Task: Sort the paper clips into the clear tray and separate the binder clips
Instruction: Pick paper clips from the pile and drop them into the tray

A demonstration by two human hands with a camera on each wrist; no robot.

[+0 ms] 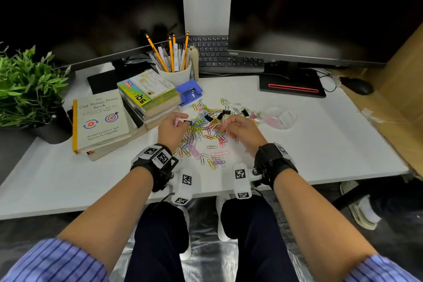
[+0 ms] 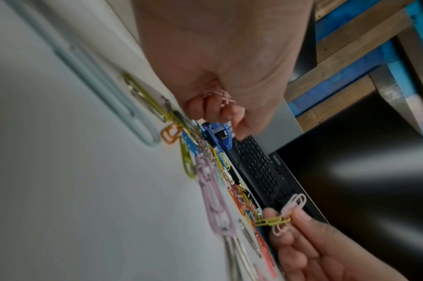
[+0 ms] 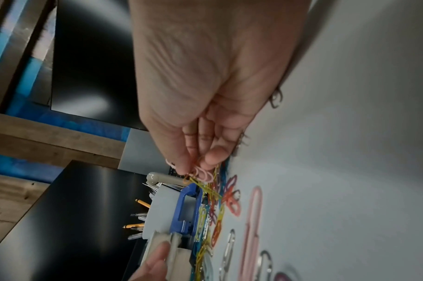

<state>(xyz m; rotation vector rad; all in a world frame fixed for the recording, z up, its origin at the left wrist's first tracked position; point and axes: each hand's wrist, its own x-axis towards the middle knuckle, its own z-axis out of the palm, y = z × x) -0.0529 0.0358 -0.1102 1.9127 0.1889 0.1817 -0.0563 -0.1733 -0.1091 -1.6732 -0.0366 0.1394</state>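
A heap of coloured paper clips [image 1: 206,130] lies mid-desk, with black binder clips [image 1: 225,112] mixed in along its far side. To the right stands the clear tray [image 1: 288,114], with pink clips inside. My left hand [image 1: 180,121] hovers at the heap's left edge, fingers curled round a bunch of pink paper clips [image 2: 217,95]. My right hand [image 1: 225,125], over the heap's right part, pinches a few pink clips [image 3: 202,174] between thumb and fingers. A yellow clip [image 2: 273,221] hangs tangled from them toward the heap.
A stack of books [image 1: 100,121] and a blue hole punch [image 1: 188,91] sit left of the heap. A white pencil cup [image 1: 175,71], a keyboard [image 1: 219,57] and two monitors stand behind. A plant [image 1: 25,89] is far left, a mouse [image 1: 357,86] far right.
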